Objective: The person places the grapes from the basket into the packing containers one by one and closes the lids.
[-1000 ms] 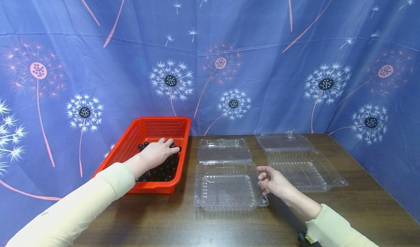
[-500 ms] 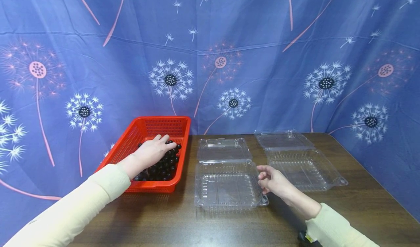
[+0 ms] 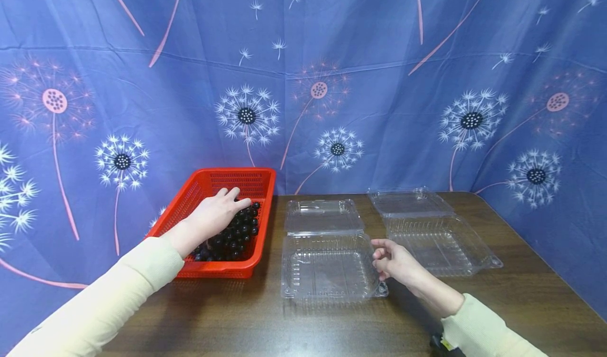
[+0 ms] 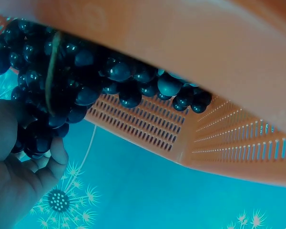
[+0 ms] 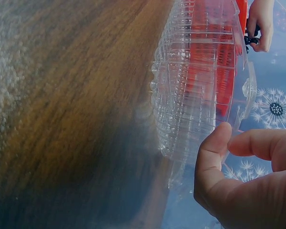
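My left hand point(image 3: 215, 214) reaches into the red basket point(image 3: 270, 204) at the left. In the left wrist view, its thumb and fingers curl round dark round grapes point(image 4: 38, 136) at one end of a bunch. A thin stem point(image 4: 51, 76) shows among the grapes. More grapes point(image 3: 239, 238) fill the near part of the basket, partly hidden by the hand. My right hand point(image 3: 400, 266) pinches the right rim of an opened clear plastic clamshell box point(image 3: 327, 272). The right wrist view shows thumb and forefinger meeting at that rim.
A second opened clear clamshell box point(image 3: 436, 246) lies at the right. Both lids are folded back toward the blue dandelion-print curtain point(image 3: 398, 114) behind the wooden table point(image 3: 303, 330). A small black object point(image 3: 441, 344) sits by the right sleeve.
My left hand has moved a little left and up inside the basket, uncovering more grapes on its right side. The right hand and both boxes stay in place.
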{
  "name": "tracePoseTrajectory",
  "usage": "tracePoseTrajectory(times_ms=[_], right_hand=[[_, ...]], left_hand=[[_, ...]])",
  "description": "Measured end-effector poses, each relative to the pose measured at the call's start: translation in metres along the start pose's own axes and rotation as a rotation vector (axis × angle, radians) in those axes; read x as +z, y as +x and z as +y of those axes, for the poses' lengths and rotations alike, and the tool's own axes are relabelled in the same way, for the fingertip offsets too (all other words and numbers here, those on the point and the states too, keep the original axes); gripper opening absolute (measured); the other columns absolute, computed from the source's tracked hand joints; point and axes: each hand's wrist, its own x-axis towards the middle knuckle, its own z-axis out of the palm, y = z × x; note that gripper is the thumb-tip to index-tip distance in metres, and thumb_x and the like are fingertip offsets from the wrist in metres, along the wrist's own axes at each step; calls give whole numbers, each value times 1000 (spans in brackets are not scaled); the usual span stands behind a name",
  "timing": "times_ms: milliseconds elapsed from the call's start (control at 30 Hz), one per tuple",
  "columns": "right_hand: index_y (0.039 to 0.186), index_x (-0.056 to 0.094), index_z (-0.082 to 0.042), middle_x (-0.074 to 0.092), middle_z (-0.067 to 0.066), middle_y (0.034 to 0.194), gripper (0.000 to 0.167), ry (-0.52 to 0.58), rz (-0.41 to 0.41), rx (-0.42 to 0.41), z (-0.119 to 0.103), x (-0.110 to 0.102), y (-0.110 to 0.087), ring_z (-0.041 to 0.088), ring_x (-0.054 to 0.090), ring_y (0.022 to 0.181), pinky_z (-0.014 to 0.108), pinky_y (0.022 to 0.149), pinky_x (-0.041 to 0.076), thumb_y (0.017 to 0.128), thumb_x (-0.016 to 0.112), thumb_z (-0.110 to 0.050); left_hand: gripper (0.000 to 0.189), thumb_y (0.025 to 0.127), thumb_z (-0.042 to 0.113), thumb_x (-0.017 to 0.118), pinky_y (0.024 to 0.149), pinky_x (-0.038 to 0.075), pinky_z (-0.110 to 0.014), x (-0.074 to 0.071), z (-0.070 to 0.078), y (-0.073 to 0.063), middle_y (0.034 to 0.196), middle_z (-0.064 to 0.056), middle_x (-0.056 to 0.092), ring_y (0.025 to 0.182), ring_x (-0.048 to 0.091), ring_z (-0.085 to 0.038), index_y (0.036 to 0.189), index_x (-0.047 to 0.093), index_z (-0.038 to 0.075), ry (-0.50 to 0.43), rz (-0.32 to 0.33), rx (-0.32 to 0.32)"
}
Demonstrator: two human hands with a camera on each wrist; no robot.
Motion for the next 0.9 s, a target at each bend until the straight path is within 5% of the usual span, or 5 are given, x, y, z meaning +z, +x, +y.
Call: tracePoseTrajectory(times_ms=[467,900], right_hand=[[136,29,12,46,10,94,61,-3,-12,5,-1,0,0,16,49,72,29,57,50,81,54,7],[136,30,12,46,10,93,60,-6,-7,1,-3,0,-2,16,49,73,29,58,51,81,54,7]], left_hand=[[43,81,-7,61,42,43,-37,-16,-3,1,107,-17,54,81,50,-32,115,58,20,-36,0,-72],[32,76,-1,67,44,44,-38,-27,-3,6,85,-10,48,73,48,-29,99,53,16,-67,63,-86]])
